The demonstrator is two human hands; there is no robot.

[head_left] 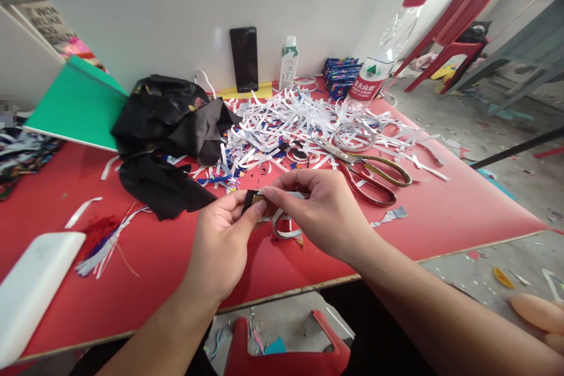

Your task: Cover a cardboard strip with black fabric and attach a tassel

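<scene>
My left hand (222,241) pinches a small black-edged brown piece (250,201) between thumb and fingers, just above the table's front part. On the same piece, at its right end, the thumb and fingertips of my right hand (328,211) are closed, with a pale strip showing beneath the fingers. What exactly the piece is cannot be made out. Under my right hand lies a curled whitish ring of tape or strip (288,234). Scissors (370,175) with red and yellowish handles rest beyond the right hand. Black cloth (163,188) lies crumpled beyond the left hand.
On the red table (440,211) stand a water bottle (368,79), a small carton bottle (288,64), a leaning phone (244,59) and blue packets (341,76). Shredded white strips (282,117) spread across the middle. A green board (79,106) and white block (39,288) lie left.
</scene>
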